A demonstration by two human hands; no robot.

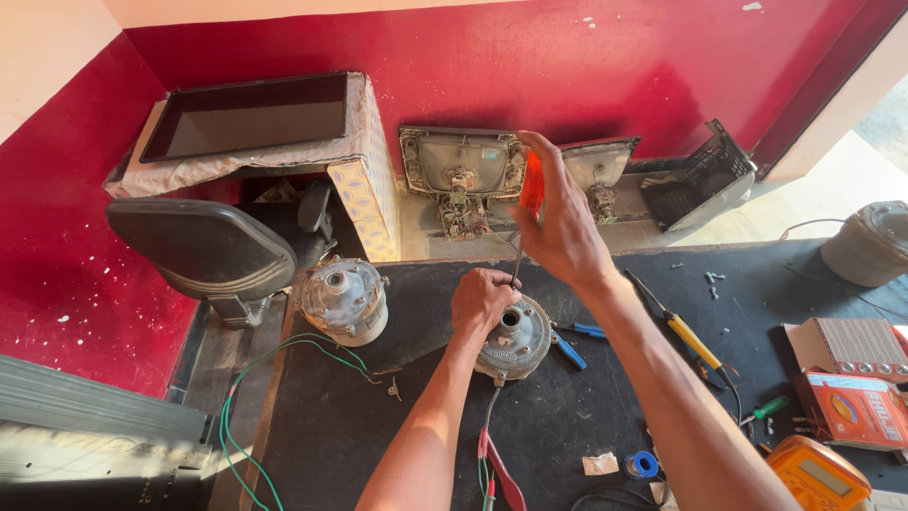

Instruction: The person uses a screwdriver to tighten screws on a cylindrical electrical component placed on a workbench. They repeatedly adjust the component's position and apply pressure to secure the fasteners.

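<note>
My left hand (480,301) rests closed on the top of a round grey metal motor (517,341) standing on the dark bench top (378,416). My right hand (560,220) is above it, wrapped around the orange handle of a screwdriver (532,189) held upright. The thin shaft runs down and its tip meets the motor's upper rim beside my left fingers. Wires lead from the motor toward the near edge.
A second round motor (345,300) stands at the bench's far left, trailing green wires (236,416). Blue-handled pliers (571,344), a yellow-handled screwdriver (687,334), a green one (766,409), loose screws, a blue tape roll (643,465), an orange multimeter (819,476) and boxes (851,378) lie to the right. Old television shells lean against the red wall.
</note>
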